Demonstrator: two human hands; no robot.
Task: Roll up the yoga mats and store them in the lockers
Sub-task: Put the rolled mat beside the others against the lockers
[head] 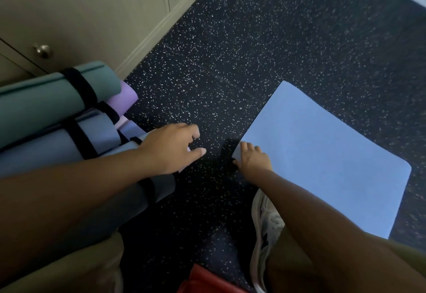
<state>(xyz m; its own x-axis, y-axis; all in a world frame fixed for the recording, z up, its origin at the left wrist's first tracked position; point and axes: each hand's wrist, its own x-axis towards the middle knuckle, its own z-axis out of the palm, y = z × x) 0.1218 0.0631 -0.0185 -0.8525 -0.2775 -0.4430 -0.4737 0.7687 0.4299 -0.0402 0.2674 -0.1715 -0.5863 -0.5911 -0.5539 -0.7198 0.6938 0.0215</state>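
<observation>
A light blue yoga mat (322,154) lies flat and unrolled on the dark speckled floor at the right. My right hand (253,160) pinches its near left corner, fingers on top and thumb at the edge. My left hand (171,146) reaches out over the ends of a stack of rolled mats at the left, fingers loosely curled with nothing visibly in them. The stack holds a teal roll (46,101), a purple roll (122,99), a blue-grey roll (43,149) and a grey roll (147,196), each bound with black straps. Beige locker doors (96,16) stand behind the stack.
A round metal knob (42,50) sits on a locker door at the far left. My white shoe (265,223) stands beside the flat mat's near edge. Something red (202,279) shows at the bottom edge. Speckled floor (230,50) stretches ahead.
</observation>
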